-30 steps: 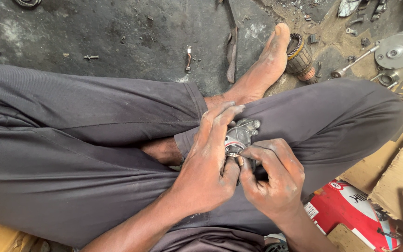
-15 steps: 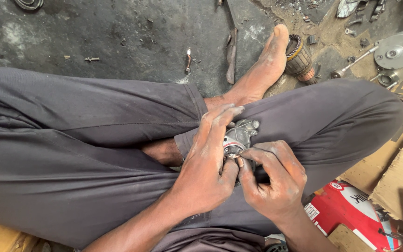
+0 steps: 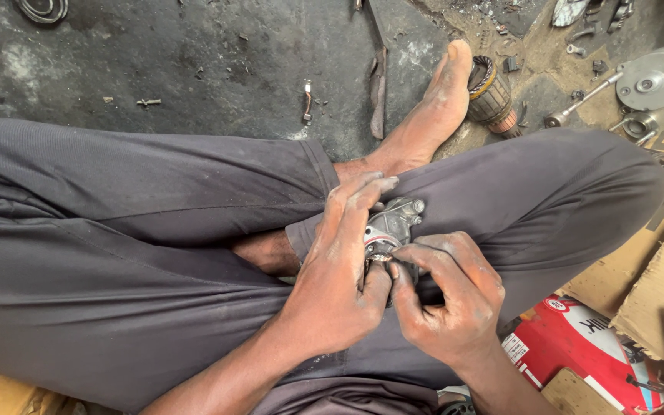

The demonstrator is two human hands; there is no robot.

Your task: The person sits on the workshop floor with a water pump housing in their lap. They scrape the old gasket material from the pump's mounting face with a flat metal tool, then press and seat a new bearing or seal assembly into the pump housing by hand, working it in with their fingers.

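Unmoved metal housing between both grips

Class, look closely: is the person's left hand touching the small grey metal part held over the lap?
Touching. The head view shows the left hand wrapped against the metal part, thumb pressed at its lower edge.
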